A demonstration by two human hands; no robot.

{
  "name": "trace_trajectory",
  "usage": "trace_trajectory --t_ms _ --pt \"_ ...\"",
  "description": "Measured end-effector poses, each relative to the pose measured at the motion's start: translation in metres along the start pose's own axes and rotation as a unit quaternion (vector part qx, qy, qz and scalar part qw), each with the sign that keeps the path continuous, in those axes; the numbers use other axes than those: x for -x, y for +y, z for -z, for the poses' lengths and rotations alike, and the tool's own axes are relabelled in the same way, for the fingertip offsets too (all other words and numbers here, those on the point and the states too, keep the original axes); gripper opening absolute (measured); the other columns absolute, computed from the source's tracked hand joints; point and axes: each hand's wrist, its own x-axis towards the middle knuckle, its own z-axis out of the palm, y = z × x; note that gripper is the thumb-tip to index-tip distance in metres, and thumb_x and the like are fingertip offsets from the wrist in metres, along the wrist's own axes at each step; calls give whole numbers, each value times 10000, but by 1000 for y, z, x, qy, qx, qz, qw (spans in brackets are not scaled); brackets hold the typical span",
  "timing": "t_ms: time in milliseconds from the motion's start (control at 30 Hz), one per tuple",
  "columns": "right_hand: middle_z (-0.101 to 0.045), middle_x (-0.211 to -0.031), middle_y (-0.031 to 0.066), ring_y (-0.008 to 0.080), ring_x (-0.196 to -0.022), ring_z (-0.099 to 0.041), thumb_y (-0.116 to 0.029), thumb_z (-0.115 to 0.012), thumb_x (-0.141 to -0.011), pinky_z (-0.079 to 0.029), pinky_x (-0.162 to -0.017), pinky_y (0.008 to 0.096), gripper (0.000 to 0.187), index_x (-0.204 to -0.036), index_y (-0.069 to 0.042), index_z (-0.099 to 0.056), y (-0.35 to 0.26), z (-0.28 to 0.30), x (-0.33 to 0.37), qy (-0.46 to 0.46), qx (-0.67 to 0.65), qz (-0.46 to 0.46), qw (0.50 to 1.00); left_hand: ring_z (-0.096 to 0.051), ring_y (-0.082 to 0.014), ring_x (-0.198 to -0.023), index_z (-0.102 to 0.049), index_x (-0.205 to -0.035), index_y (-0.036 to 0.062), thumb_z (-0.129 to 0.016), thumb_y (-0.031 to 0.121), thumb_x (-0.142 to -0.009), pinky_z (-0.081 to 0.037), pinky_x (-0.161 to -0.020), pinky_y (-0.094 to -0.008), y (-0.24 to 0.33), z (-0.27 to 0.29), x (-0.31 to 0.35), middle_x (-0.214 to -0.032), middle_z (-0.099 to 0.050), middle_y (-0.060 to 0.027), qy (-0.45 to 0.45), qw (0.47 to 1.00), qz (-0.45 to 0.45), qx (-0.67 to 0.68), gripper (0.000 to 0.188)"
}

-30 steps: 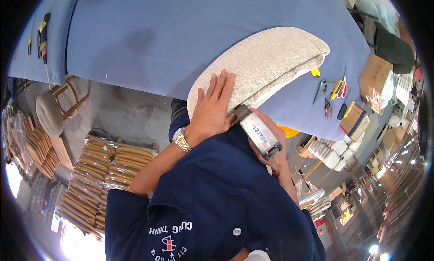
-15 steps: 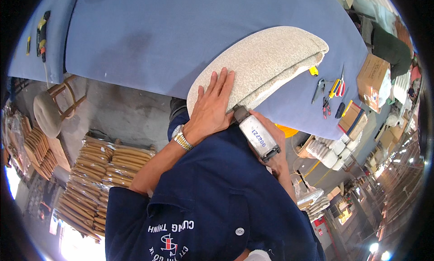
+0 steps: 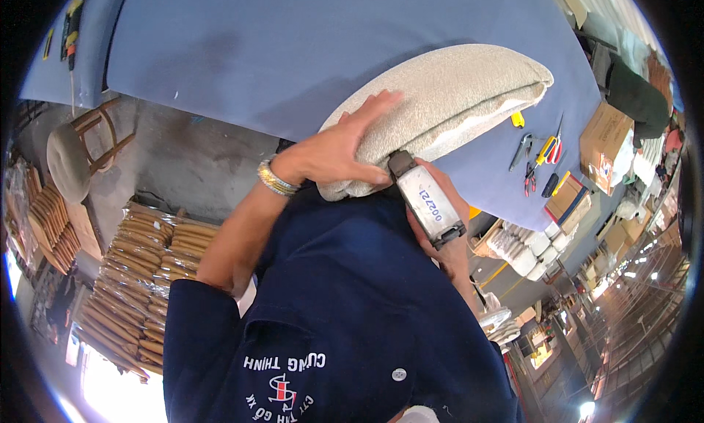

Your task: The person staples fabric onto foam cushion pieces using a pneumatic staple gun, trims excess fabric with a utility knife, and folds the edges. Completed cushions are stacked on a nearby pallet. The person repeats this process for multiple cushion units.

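Observation:
A curved chair-back pad (image 3: pixel 455 86) in beige woven fabric lies near the table's front edge, tilted so its folded underside seam shows. My left hand (image 3: pixel 334 148) grips the pad's near left end, thumb by the seam and fingers reaching over the top. In my right hand (image 3: pixel 452 192) is a white and black staple gun (image 3: pixel 429 199). Its dark nose touches or nearly touches the seam, close to my left thumb. The staple gun hides most of my right fingers.
Past the pad's right end lie a yellow cutter (image 3: pixel 518 119), pliers (image 3: pixel 521 152) and scissors (image 3: pixel 554 150) on the blue-covered table (image 3: pixel 271 49). A cardboard box (image 3: pixel 605 137) stands beyond. Wrapped curved wooden parts (image 3: pixel 136 276) are stacked lower left, below a padded chair (image 3: pixel 70 163).
My left hand has gone from lying flat on the pad to gripping its near end. The pad has shifted right and tipped up, and the staple gun has moved slightly up and right.

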Motion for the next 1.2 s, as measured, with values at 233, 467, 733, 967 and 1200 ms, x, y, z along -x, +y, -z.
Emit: trace_trajectory --t_ms 233,467,733,967,1200 --pt "-667 -1327 157 215 -1174 -665 -34 -709 -813 -497 -1015 330 601 -1399 -3 -576 4 -11 -2 45 10 67 997 -239 -481 -1521 -179 -1626 85 -796 269 -832 -269 -1242 -488 2 -23 20 -1642 -228 -315 98 987 73 -100 1023" --pt "-668 -1339 158 224 -1172 -672 -33 -736 -804 -505 -1011 337 614 -1397 -9 -583 16 -17 11 54 -15 81 995 -362 -440 -1472 -190 -1629 130 -739 192 -863 -483 -1096 -482 22 -30 28 -1664 -271 -195 122 968 70 -207 945" --pt "-714 -1225 170 334 -1090 -719 -105 -750 -813 -551 -925 367 551 -1347 -56 -624 5 -16 9 55 9 92 994 -406 -455 -1441 -178 -1637 152 -727 87 -821 -535 -1037 -487 22 -42 28 -1672 -258 -185 128 952 57 -271 986" --pt "-703 -1238 176 363 -1099 -704 -119 -744 -819 -547 -928 381 563 -1365 -84 -614 -1 -15 9 44 9 55 997 -434 -483 -1413 -179 -1630 110 -743 95 -797 -538 -1021 -505 17 -41 25 -1652 -286 -217 150 955 29 -255 1007" --pt "-690 -1274 166 320 -1124 -695 -77 -742 -783 -525 -967 360 623 -1389 -60 -598 8 -19 21 30 9 75 997 -458 -502 -1388 -204 -1623 90 -733 142 -820 -530 -995 -590 16 -43 29 -1630 -327 -231 154 958 21 -242 963"
